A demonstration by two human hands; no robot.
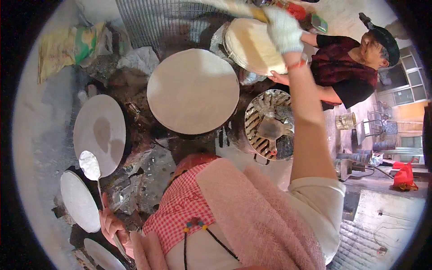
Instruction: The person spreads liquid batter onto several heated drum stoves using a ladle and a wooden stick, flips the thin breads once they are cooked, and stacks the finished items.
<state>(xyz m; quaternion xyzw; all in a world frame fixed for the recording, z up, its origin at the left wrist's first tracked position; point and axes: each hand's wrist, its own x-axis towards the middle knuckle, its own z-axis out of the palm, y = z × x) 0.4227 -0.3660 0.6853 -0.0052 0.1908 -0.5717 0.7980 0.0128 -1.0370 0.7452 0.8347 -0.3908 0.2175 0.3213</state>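
Observation:
My left hand grips the thin handle of a metal ladle, whose bowl bears a white mass, perhaps batter, over the rim of a round griddle with a darker patch. My right hand, in a white knitted glove, is raised over a stack of pale round flatbreads at the upper right. It appears to hold a blurred pale, yellowish thing that reaches left. A large round griddle, covered by a pale sheet, lies between my hands.
A co-worker at the right touches the flatbread stack. A round slatted metal vessel holds gloves. More round plates lie at lower left. A metal grate is at the top, a yellow-green bag at upper left.

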